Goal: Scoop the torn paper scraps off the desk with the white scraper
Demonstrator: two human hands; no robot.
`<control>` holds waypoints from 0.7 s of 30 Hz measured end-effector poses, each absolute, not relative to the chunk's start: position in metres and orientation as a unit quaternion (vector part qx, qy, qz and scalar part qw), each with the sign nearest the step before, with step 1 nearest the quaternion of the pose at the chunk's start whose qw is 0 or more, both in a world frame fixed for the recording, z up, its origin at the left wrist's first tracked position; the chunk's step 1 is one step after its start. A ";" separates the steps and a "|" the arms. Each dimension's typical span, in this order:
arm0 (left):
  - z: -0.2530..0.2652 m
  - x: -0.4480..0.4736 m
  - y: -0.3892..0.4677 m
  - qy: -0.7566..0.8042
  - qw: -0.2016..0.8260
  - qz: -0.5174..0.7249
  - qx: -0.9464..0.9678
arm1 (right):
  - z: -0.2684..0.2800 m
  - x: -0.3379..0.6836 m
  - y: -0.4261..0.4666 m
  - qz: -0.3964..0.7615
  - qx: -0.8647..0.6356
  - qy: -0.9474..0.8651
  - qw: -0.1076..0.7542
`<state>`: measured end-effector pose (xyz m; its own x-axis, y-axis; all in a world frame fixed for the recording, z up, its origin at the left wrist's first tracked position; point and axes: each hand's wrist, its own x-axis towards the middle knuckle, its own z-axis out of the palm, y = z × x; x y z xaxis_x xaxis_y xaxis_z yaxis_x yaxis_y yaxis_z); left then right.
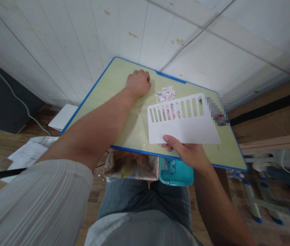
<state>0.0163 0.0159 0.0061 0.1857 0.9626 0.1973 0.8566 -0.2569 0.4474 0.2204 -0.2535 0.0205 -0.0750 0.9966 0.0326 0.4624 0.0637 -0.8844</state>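
My right hand [185, 150] grips the lower edge of a white card [180, 133], thumb on top and fingers underneath. A row of long rounded slots runs along the card's upper part, and pinkish bits show through some of them. Just beyond the card is a small heap of white and pink cut scraps [166, 93] on the table. My left hand [139, 83] rests on the tabletop to the left of the heap, its fingers curled under. Whatever those fingers may hold is hidden.
The pale yellow table [104, 92] has a blue rim and stands against a white panelled wall. Below its front edge are a lined bin [132, 167] and a turquoise tub [177, 172] with scraps. Papers [29, 152] lie at left; a cardboard box [270, 116] stands at right.
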 end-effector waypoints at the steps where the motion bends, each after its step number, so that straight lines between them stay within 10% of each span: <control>1: 0.006 0.016 0.016 0.597 0.119 0.225 0.761 | 0.021 0.220 -0.254 0.379 -0.569 -0.634 0.360; 21: 0.005 0.017 0.016 0.599 0.119 0.223 0.760 | 0.015 0.206 -0.262 0.402 -0.544 -0.640 0.364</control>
<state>0.0166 0.0162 0.0052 0.1841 0.9632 0.1958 0.8573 -0.2548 0.4474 0.2057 -0.2615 0.0153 -0.1423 0.9894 0.0290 0.4048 0.0849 -0.9105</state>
